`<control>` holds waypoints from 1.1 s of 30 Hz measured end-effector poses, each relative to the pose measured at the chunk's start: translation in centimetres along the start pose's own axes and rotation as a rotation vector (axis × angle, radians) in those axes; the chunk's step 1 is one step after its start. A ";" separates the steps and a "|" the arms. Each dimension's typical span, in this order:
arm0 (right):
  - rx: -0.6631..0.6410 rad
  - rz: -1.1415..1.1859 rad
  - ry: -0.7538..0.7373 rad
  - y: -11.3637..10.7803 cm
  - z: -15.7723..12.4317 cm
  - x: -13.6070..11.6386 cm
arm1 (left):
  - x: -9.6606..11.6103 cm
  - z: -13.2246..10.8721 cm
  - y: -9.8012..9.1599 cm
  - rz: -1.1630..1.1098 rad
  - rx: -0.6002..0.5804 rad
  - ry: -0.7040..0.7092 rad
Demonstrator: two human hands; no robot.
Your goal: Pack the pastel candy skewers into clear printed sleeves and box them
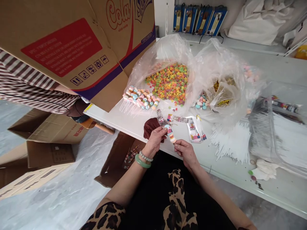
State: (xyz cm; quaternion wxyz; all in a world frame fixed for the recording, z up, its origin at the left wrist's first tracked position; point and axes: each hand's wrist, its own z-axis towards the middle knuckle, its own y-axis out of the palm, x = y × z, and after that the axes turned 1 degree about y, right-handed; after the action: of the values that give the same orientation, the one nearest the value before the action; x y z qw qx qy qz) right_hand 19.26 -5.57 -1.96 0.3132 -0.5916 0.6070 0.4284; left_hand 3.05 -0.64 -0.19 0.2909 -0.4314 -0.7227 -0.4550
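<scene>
Just above the table's front edge, my left hand (155,138) pinches a candy skewer (170,134) of pastel and orange pieces near its upper end. A clear printed wrapper (161,117) sticks up beyond those fingers; I cannot tell how far it covers the candy. My right hand (185,152) is closed at the skewer's lower end, where any stick is hidden by the fingers. Under my left hand lies a dark red cloth (151,127). Printed wrappers (193,130) lie in a stack to the right, with a gold twist tie (198,117) by them.
Candy skewers (141,97) lie beside a plastic bag of colourful candy rings (170,83). Another bag holds gold ties (224,102). White sticks (231,140) are heaped at right, near a clear plastic bin (287,134). A large carton (79,41) stands left, before a person in a striped top (31,83).
</scene>
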 end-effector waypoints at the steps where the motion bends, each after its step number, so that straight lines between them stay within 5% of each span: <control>1: -0.049 0.119 0.108 0.1 0.3 0.0 | -0.3 0.0 -0.1 0.020 0.007 -0.003; 4: -0.168 0.291 0.276 0.3 0.9 0.1 | -0.9 0.1 -0.4 0.097 0.004 -0.015; 6: -0.131 0.213 0.220 0.4 1.0 0.2 | -1.0 0.1 -0.5 0.132 -0.008 -0.028; 12: 0.352 -0.922 -0.588 0.0 0.4 0.5 | -0.6 0.2 -0.7 0.148 0.058 -0.044; 16: 0.380 -1.289 -0.861 -0.2 0.6 0.9 | -0.8 0.2 -0.3 0.210 0.118 -0.022; 19: 0.321 -1.106 -0.775 0.1 1.3 0.9 | -1.4 0.1 0.2 0.198 0.117 -0.014; 22: 0.211 -0.641 -0.489 0.5 2.3 0.6 | -1.6 -0.1 0.3 0.143 0.076 -0.031; 26: 0.063 -0.074 -0.102 0.6 3.2 0.0 | -0.5 0.3 -0.8 0.065 -0.125 -0.223; 33: 0.051 -0.076 -0.106 0.6 3.1 -0.2 | 1.6 1.6 -1.2 -0.247 -0.090 -0.112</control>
State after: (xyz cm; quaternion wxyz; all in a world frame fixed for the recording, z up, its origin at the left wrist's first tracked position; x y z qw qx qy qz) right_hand 18.27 -2.77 -3.06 0.3759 -0.5825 0.5772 0.4315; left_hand 1.21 1.15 -0.10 0.1725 -0.3765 -0.7641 -0.4946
